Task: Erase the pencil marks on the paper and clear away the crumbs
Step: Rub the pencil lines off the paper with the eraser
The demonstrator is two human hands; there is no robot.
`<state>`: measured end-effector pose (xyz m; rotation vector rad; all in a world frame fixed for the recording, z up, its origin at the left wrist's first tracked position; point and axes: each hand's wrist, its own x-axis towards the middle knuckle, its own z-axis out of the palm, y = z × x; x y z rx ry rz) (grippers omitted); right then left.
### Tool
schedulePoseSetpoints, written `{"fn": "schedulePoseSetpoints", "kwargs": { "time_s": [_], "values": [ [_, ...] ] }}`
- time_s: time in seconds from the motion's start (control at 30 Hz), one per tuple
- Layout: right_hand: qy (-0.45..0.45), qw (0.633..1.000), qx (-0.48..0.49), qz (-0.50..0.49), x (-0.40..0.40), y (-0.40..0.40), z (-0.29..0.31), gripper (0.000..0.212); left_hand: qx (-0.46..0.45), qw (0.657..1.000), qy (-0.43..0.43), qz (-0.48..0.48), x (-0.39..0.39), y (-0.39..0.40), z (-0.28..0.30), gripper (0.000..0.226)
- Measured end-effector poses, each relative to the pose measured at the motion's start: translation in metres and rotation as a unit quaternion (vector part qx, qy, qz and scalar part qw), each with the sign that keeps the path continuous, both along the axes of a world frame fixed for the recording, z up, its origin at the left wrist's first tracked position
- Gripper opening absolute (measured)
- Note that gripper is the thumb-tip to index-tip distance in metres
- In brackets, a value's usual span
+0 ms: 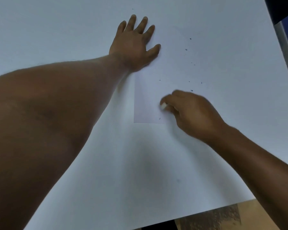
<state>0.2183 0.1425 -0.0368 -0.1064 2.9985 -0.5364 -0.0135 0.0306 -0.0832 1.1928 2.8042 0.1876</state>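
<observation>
Item: paper (148, 103). A pale sheet is laid flat on the white surface (56, 30); its near edge and left edge are faintly outlined, while its far and right edges cannot be made out against the white. No pencil marks can be made out on it.

Item: left hand (133, 45). It is laid flat, palm down, with fingers straight and spread, at the far part of the sheet, well beyond the right grip. Nothing is held; the sheet is pressed down by it.

Item: right hand (189, 112). Its fingers are curled into a closed grip round the eraser (163, 105), of which only a small white end is shown protruding to the left of the fingers. That end is set at the paper, near the sheet's near edge. The hand is slightly blurred.

Item: crumbs (190, 39). Small dark specks are scattered beyond and to the right of the grip, one just behind the knuckles, others farther off. A single speck (159, 118) is found just nearer than the eraser, beside the sheet's near edge.

Item: floor (239, 218). A brown strip is seen past the near edge of the surface.
</observation>
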Motion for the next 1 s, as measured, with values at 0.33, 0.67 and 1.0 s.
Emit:
{"fn": "schedulePoseSetpoints", "kwargs": {
  "time_s": [0.33, 0.67, 1.0],
  "values": [
    [0.026, 0.996, 0.046, 0.071, 0.003, 0.03, -0.009, 0.027, -0.001, 1.0, 0.003, -0.006, 0.001, -0.001, 0.002, 0.083],
    [0.008, 1.0, 0.002, 0.022, 0.025, 0.063, 0.009, 0.023, 0.019, 1.0, 0.002, -0.005, 0.004, 0.001, 0.001, 0.082],
    [0.046, 0.996, 0.074, 0.031, 0.011, 0.061, -0.014, 0.035, 0.01, 1.0, 0.011, -0.001, 0.002, 0.001, 0.0, 0.082]
  ]
}}
